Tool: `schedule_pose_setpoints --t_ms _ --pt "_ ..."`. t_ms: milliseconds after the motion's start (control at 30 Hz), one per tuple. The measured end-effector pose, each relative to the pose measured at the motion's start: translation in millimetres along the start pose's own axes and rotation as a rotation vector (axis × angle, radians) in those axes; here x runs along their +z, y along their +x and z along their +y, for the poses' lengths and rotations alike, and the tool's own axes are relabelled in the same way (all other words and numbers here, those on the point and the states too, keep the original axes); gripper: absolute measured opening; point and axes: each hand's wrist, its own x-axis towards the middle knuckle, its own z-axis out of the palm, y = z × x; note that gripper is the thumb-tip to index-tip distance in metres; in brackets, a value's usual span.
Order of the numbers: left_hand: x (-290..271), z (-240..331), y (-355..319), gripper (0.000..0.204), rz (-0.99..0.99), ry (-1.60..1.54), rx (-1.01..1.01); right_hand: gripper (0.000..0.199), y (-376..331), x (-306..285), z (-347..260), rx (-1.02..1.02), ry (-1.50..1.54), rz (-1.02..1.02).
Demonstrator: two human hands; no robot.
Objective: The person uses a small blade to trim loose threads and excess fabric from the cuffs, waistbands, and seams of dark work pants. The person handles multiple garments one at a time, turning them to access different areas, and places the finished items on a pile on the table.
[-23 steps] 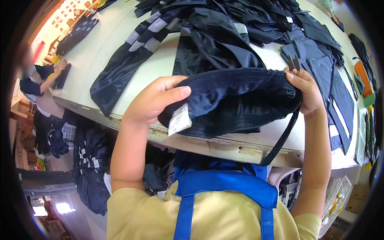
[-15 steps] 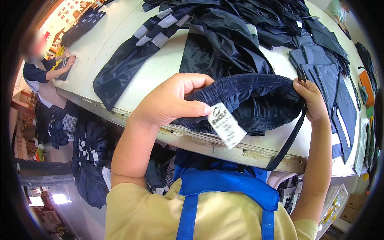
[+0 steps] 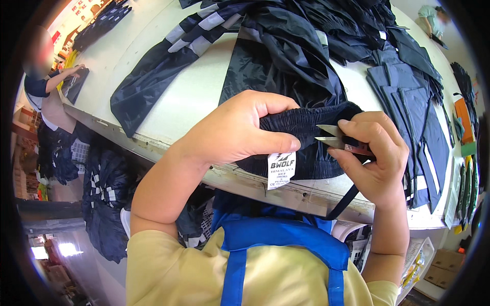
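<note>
Dark navy trousers lie across the pale table, with their elastic waistband point(image 3: 286, 120) raised at the near edge. My left hand point(image 3: 229, 130) pinches that waistband between thumb and fingers. Just below the thumb hangs a white printed label point(image 3: 279, 176), sewn to the band. Gripped in my right hand point(image 3: 380, 148) is a small pair of thread snips point(image 3: 331, 137), its two pointed blades apart and directed left at the waistband. Whether the blades touch the cloth I cannot tell. A dark strap point(image 3: 343, 202) hangs past the table's edge below the right hand.
More dark garments point(image 3: 337, 25) are heaped at the far side of the table point(image 3: 168, 109), and folded ones point(image 3: 403, 92) are stacked at the right. Another person point(image 3: 43, 92) works at the far left, and a further person point(image 3: 430, 23) stands at the far right. Dark clothes point(image 3: 104, 204) hang below the table.
My right hand has moved left and inward from the waistband's right end, and the snips' blades now point at the band. The label hangs straighter, facing up.
</note>
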Motion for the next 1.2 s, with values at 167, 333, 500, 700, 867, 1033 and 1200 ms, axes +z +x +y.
schedule_pose_setpoints --t_ms 167,333,500,700,867,1033,1200 --pt "0.5 3.3 -0.5 0.028 0.001 0.005 -0.024 0.033 3.3 0.7 -3.3 -0.006 -0.099 -0.041" --pt "-1.9 4.6 0.3 0.028 -0.025 0.026 -0.049 0.031 5.6 3.3 -3.8 0.035 -0.066 -0.03" --pt "-3.7 3.8 2.8 0.029 -0.052 0.032 -0.058 0.029 8.9 5.6 -4.4 0.067 0.001 -0.048" --pt "-3.5 5.8 3.2 0.029 -0.075 -0.058 -0.082 0.03 12.8 4.7 1.0 -0.027 -0.028 -0.102" --pt "-3.3 3.0 4.2 0.032 -0.081 -0.084 -0.087 0.028 11.1 7.7 2.8 0.063 0.164 -0.057" --pt "-5.3 1.8 4.8 0.035 -0.114 -0.063 -0.051 0.032 3.4 -2.3 3.1 0.101 0.094 -0.006" --pt "0.3 2.9 5.6 0.034 -0.106 -0.092 -0.072 0.032 6.4 -0.3 0.6 0.085 0.068 0.005"
